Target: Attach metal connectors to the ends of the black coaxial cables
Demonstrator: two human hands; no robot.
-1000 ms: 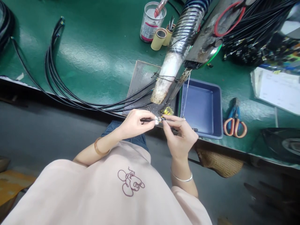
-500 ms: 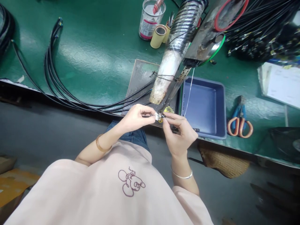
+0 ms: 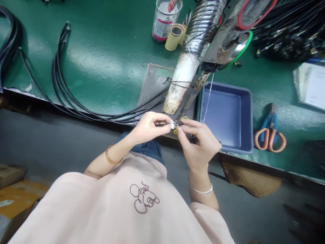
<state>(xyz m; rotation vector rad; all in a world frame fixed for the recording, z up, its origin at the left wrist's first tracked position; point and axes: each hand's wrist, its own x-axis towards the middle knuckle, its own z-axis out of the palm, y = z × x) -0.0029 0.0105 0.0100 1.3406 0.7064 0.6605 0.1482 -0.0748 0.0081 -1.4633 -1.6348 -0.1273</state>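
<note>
My left hand [image 3: 148,127] pinches the end of a thin black cable with a small white connector [image 3: 172,125] at its tip. My right hand [image 3: 199,145] is closed too, its fingertips pinching tiny wire ends right against that connector. The two hands meet at the front edge of the green bench, just below a foil-wrapped nozzle [image 3: 186,64]. Several black cables [image 3: 76,105] loop across the bench and run toward my left hand.
A blue tray [image 3: 225,115] lies right of my hands. Orange-handled scissors [image 3: 270,135] lie further right. A tin [image 3: 166,18] and tape rolls [image 3: 174,37] stand at the back. A metal plate [image 3: 153,83] lies under the nozzle. Bundles of black cables [image 3: 286,30] fill the back right.
Both hands stay pinched at the connector with small finger shifts. The view has drifted slightly left, so bench items sit a little further right.
</note>
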